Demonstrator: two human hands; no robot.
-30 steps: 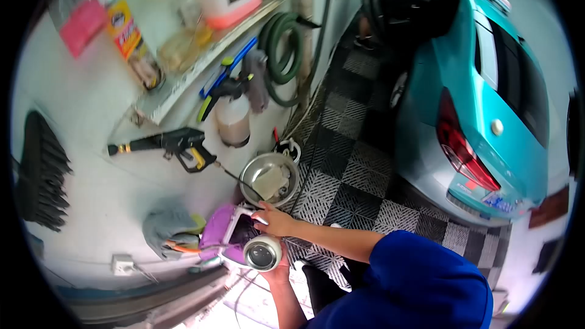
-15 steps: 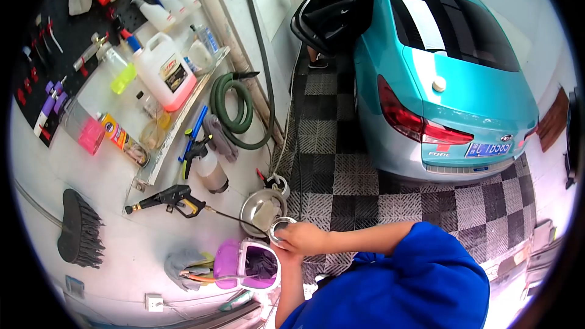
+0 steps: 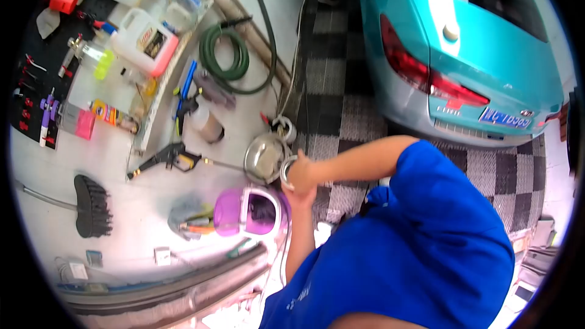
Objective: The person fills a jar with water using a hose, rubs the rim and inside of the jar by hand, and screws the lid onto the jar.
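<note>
My left hand (image 3: 300, 197) is closed around a round, silver-rimmed tin (image 3: 284, 172) and supports it from below. My right hand (image 3: 301, 173) lies over the tin's open side with its fingers curled in towards it. Those fingertips are hidden, so whatever they hold cannot be made out. Just beyond the tin is a metal bowl (image 3: 248, 161) with something pale in it. A purple and white bucket (image 3: 226, 212) with dark cloth inside stands close to my left hand.
A teal car (image 3: 481, 79) is parked ahead on a checkered floor (image 3: 326, 106), with a round pale object (image 3: 451, 31) on its trunk. Bottles line the wall shelf (image 3: 149, 119) at left. A coiled green hose (image 3: 210, 55) and a spray gun (image 3: 166, 159) hang below.
My view has tilted down and shifted, so the car sits higher and further right. Both hands stay together at the tin. The person by the car door is mostly out of view.
</note>
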